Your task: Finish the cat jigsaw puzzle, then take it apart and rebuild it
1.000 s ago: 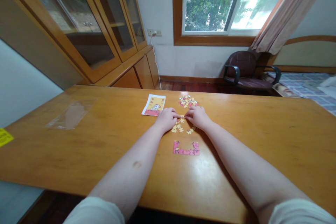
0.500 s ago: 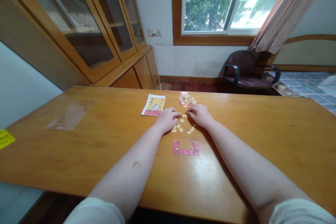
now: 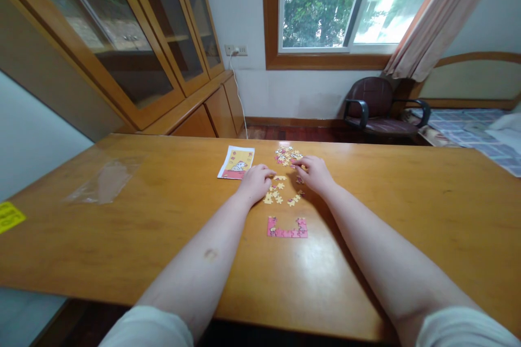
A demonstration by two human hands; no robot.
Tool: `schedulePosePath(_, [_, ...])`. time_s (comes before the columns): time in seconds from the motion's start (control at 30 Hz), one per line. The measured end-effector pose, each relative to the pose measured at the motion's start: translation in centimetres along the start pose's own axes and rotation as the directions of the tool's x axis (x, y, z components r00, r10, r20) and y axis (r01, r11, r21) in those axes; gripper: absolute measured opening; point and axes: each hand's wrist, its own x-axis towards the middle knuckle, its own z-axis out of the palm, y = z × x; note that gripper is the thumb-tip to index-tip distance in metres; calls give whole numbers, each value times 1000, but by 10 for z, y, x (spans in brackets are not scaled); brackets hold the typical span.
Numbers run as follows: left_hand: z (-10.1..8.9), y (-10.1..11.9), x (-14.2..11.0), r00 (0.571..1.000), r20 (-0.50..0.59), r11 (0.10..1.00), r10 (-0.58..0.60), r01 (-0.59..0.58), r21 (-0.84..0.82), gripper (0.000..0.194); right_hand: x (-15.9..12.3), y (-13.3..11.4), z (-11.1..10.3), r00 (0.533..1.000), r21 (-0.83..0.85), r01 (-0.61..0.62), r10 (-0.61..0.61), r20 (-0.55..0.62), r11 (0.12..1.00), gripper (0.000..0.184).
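Observation:
Both my hands rest on a wooden table [image 3: 163,217] among small jigsaw pieces. My left hand [image 3: 255,181] lies palm down with fingers curled, its fingertips at a yellow piece [image 3: 279,178]. My right hand [image 3: 312,171] reaches into the far pile of loose pieces [image 3: 285,155], fingers pinched at a piece there. Several yellow pieces [image 3: 274,197] lie between my hands. Nearer me sits a joined pink U-shaped puzzle section [image 3: 287,227]. A picture card [image 3: 236,162] lies left of my left hand.
A clear plastic bag [image 3: 103,181] lies at the table's left, and a yellow note [image 3: 10,216] at its left edge. Glass-door wooden cabinets [image 3: 134,38] stand at the left. A dark armchair [image 3: 378,105] stands under the window beyond the table.
My hands were touching fingertip to fingertip over the yellow pieces. They have parted: my right hand moved away towards the far pile, and my left hand stayed nearly in place.

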Motion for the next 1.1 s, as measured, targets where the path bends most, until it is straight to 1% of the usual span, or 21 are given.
schedulePosePath(0.07, [-1, 0, 0, 999, -28, 1000, -29, 29, -13, 36, 4, -11, -24, 999, 39, -14, 15, -39, 999, 20])
schedulePosePath(0.1, [-2, 0, 1, 998, -39, 999, -40, 39, -20, 35, 6, -17, -37, 998, 63, -43, 46, -36, 997, 24])
schedulePosePath(0.13, [-3, 0, 1, 998, -48, 999, -47, 46, -26, 34, 8, -21, -47, 997, 81, -70, 71, -8, 994, 27])
schedulePosePath(0.2, [-3, 0, 1, 997, -60, 998, -59, 56, -39, 30, 8, -25, -59, 993, 82, -107, 103, 48, 991, 28])
schedulePosePath(0.23, [-4, 0, 1, 996, -60, 997, -65, 63, -41, 28, 6, -23, -60, 989, 70, -128, 122, 82, 989, 26])
schedulePosePath(0.27, [-4, 1, 1, 996, -58, 997, -71, 69, -38, 26, 1, -20, -56, 982, 55, -158, 151, 117, 986, 23])
schedulePosePath(0.33, [-5, 2, 2, 995, -49, 996, -84, 83, -15, 24, -11, -10, -43, 961, 12, -224, 219, 168, 974, 20])
schedulePosePath(0.37, [-5, 2, 2, 995, -47, 996, -90, 90, 2, 24, -19, -4, -35, 959, -3, -221, 218, 179, 975, 20])
schedulePosePath(0.43, [-5, 2, 2, 994, -53, 995, -100, 101, 26, 25, -34, 7, -22, 974, -4, -121, 119, 190, 993, 22])
schedulePosePath(0.47, [-5, 1, 2, 993, -60, 994, -103, 105, 30, 26, -40, 11, -19, 978, -2, -47, 46, 202, 999, 24])
schedulePosePath(0.5, [-5, 1, 2, 992, -69, 994, -104, 106, 29, 26, -45, 14, -18, 972, -6, 36, -33, 232, 999, 24])
schedulePosePath(0.53, [-5, 0, 2, 992, -76, 994, -104, 107, 25, 26, -48, 14, -18, 957, 0, 116, -112, 269, 993, 24])
schedulePosePath(0.6, [-5, -1, 2, 991, -85, 995, -103, 104, 8, 25, -49, 13, -21, 923, 36, 228, -227, 311, 973, 26])
schedulePosePath(0.67, [-5, 0, 1, 993, -82, 997, -82, 82, -8, 24, -47, 8, -23, 889, 76, 294, -302, 346, 953, 26])
schedulePosePath(0.73, [-5, 2, 0, 997, -66, 999, -33, 31, -22, 23, -44, 3, -21, 862, 102, 325, -339, 378, 940, 23])
schedulePosePath(0.8, [-4, 4, 0, 999, -40, 999, 19, -21, -32, 23, -43, 0, -15, 853, 107, 329, -344, 393, 938, 19])
schedulePosePath(0.87, [-3, 5, 0, 999, -11, 998, 41, -41, -38, 25, -43, -4, -9, 862, 83, 319, -325, 390, 944, 17])
schedulePosePath(0.97, [-3, 6, 0, 999, -1, 999, 36, -36, -38, 27, -45, -9, -3, 899, -18, 274, -249, 359, 962, 16])
schedulePosePath(1.03, [-3, 5, 0, 1000, -10, 999, 26, -27, -39, 27, -45, -12, -1, 926, -102, 229, -184, 330, 968, 20])
schedulePosePath(1.1, [-4, 5, 0, 1000, -20, 999, 8, -9, -42, 27, -45, -12, -2, 944, -153, 187, -134, 303, 970, 26])
